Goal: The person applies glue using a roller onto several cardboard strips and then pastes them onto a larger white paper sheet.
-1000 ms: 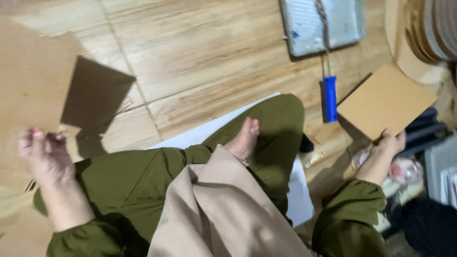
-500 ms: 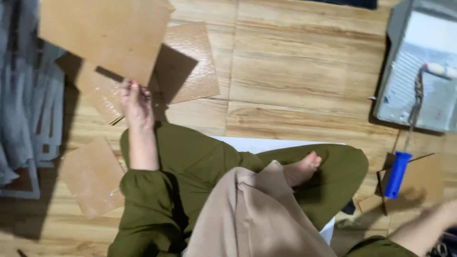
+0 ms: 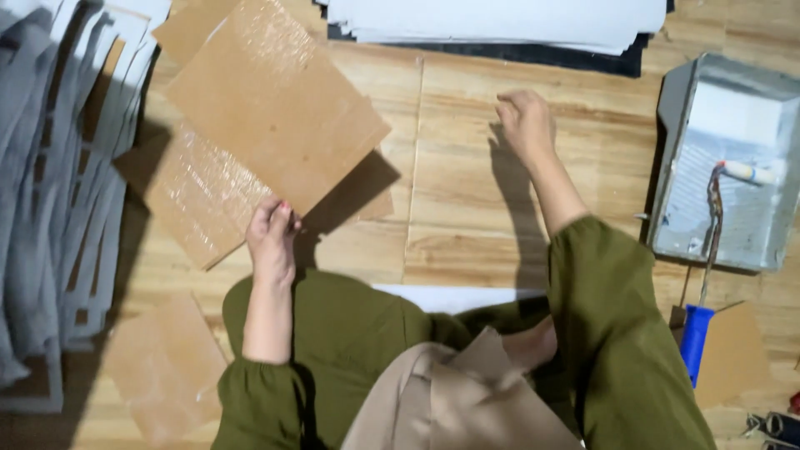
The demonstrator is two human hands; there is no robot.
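My left hand [image 3: 271, 236] grips the near corner of a brown cardboard sheet [image 3: 271, 100], held tilted above a second glossy brown sheet [image 3: 200, 204] that lies on the wooden floor. My right hand [image 3: 525, 121] reaches forward over the bare floorboards with its fingers curled in and nothing in it. It is nearest the stack of white sheets [image 3: 500, 21] at the far edge. I sit cross-legged in olive sleeves and trousers, with a bare foot [image 3: 533, 346] showing by my right knee.
A grey paint tray [image 3: 725, 167] with a blue-handled roller [image 3: 708, 250] stands at the right. Grey and white cut-out panels [image 3: 50, 192] are piled along the left. Another brown sheet [image 3: 162, 362] lies near my left knee, a white sheet [image 3: 450, 296] lies under my legs.
The view has swung forward and left. My left hand still holds the brown sheet, now lower and nearer the glossy one. My right hand let go of the small brown card and reached forward.
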